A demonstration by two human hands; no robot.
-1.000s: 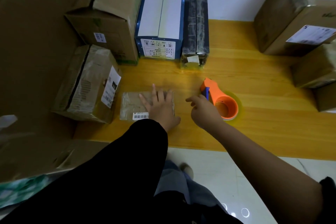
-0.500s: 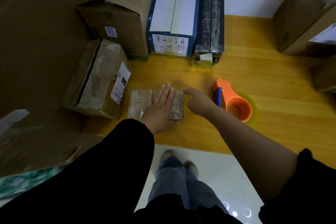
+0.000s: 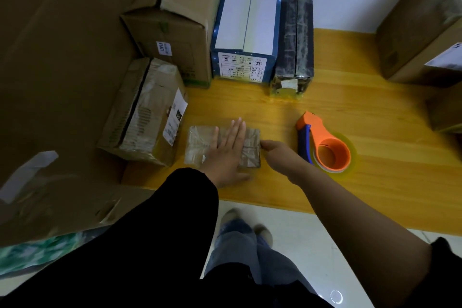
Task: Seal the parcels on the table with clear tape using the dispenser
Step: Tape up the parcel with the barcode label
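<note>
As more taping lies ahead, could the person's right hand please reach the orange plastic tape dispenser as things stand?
Probably yes: the right hand is at the edge of the small tape-wrapped parcel, close beside the orange plastic tape dispenser, with nothing between them.

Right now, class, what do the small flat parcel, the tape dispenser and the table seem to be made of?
Small flat parcel: likely brown cardboard under glossy clear tape; crinkled sheen shows.
Tape dispenser: smooth moulded plastic, uniform orange with a blue part.
Table: yellow wood or wood-look laminate, slightly glossy; grain lines run along it.
</note>
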